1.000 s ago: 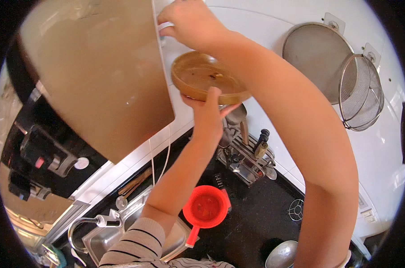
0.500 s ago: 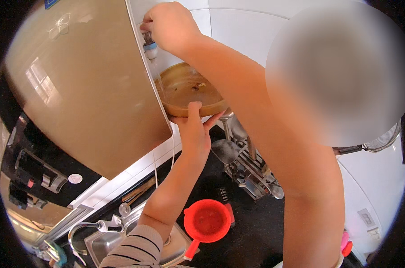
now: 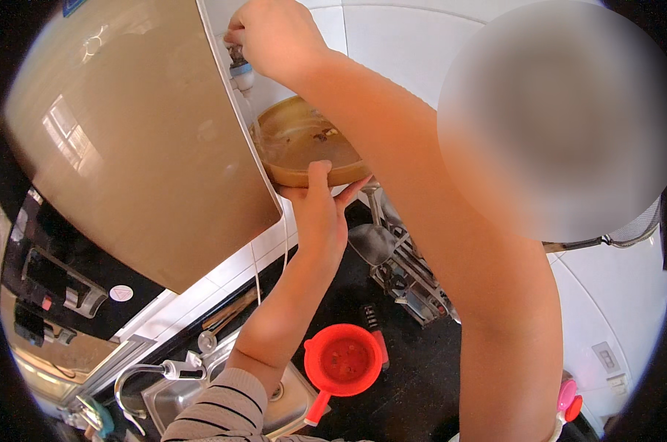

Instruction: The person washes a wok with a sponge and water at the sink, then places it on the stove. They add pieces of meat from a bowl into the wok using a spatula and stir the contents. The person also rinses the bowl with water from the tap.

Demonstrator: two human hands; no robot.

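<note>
My left hand [image 3: 322, 199] holds an amber-yellow round basin [image 3: 304, 177] from below, its thumb over the near rim and its fingers spread underneath. Water stands in the basin, with a few dark and pale bits on the bottom. Just above its left side is a small tap [image 3: 242, 74] with a blue ring and a white nozzle, and a thin clear stream appears to run from it into the basin. My right hand [image 3: 278, 37] reaches across the top, fingers closed on the tap's dark upper part. My right forearm hides the basin's right side.
A large tan glossy panel [image 3: 127, 147] stands close on the left. Below lie a red strainer-like pan [image 3: 344, 361], a steel sink [image 3: 297, 401] with a curved faucet [image 3: 131, 387], and a utensil rack [image 3: 414, 295] with ladles. A mesh strainer [image 3: 635, 228] hangs at right.
The view has shifted slightly, so both hands and the basin sit a little higher and further left. Ripples in the basin's water look more marked near the stream. Both grips stay the same.
</note>
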